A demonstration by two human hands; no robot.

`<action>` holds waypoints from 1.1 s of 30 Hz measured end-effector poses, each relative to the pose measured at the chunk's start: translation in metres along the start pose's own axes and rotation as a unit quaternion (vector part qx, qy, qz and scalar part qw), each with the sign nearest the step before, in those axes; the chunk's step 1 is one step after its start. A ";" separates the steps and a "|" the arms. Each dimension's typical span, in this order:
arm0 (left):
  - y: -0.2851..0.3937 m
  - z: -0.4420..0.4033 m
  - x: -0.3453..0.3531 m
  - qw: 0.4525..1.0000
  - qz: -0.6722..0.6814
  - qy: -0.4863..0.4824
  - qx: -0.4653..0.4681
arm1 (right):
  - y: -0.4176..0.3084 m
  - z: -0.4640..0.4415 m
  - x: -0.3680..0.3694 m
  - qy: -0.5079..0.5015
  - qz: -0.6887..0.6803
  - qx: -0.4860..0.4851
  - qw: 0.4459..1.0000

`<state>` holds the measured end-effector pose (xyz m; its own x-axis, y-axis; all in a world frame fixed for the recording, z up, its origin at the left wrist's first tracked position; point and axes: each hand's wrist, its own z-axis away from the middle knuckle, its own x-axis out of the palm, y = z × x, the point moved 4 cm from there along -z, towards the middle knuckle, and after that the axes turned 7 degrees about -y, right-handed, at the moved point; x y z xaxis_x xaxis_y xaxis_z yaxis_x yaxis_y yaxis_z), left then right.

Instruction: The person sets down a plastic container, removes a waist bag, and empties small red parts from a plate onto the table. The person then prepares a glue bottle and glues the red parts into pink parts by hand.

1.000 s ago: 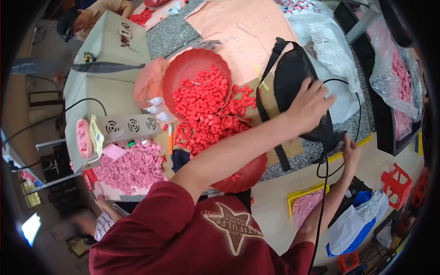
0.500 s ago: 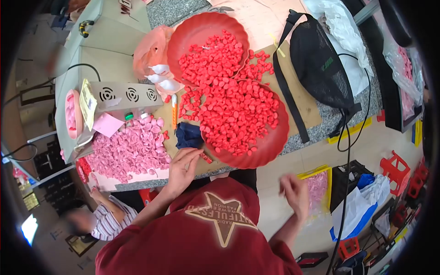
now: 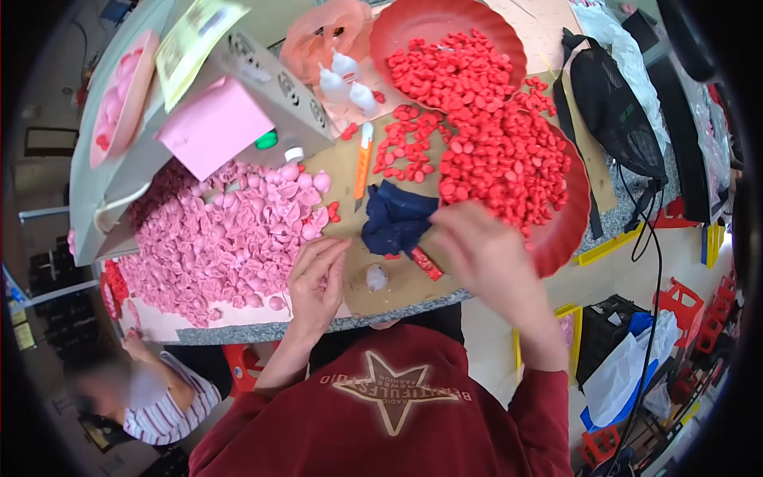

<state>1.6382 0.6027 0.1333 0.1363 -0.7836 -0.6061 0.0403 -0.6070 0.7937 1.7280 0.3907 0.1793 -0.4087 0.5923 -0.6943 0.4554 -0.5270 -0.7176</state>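
My left hand point(image 3: 316, 282) is closed at the table's front edge, thumb and fingertips together; whatever they hold, if anything, is hidden. Motion smears the fingers of my right hand point(image 3: 489, 254), which is over the table beside a crumpled navy cloth point(image 3: 395, 219). Below the cloth lie a red glittery strip point(image 3: 427, 264) and a small whitish round thing point(image 3: 377, 277). An orange utility knife point(image 3: 364, 163) rests above the cloth. Pink cupped pieces point(image 3: 230, 238) are heaped left of my left hand. Small red pieces point(image 3: 509, 159) fill much of a scalloped red tray point(image 3: 550, 230) behind my right hand.
A second red tray point(image 3: 509, 32) stands farther back, near white squeeze bottles point(image 3: 340, 71). A grey box point(image 3: 270, 83) with a pink note point(image 3: 216, 127) stands behind the pink heap. A black mesh bag point(image 3: 620, 103) lies right. Another person point(image 3: 163, 401) sits at lower left.
My right hand has moved from beyond the table's front edge up and left, over the table beside the cloth. The view has shifted, and the whitish round thing now shows on the table.
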 end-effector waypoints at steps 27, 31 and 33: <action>-0.187 0.273 0.026 0.988 -0.120 -0.082 -0.058 | -0.020 -0.047 -0.055 0.231 -0.056 0.020 0.971; -0.213 0.293 0.039 0.982 -0.161 -0.099 -0.027 | 0.031 -0.018 -0.120 0.394 0.057 0.008 0.917; -0.219 0.293 0.043 0.978 -0.152 -0.119 -0.073 | 0.049 -0.004 -0.144 0.401 0.166 0.042 0.900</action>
<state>1.3456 0.6636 -0.0818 -0.1379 -0.5892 -0.7961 0.1872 -0.8048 0.5632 1.8122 0.2819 0.2438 0.4575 0.6250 -0.6325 0.3722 -0.7806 -0.5021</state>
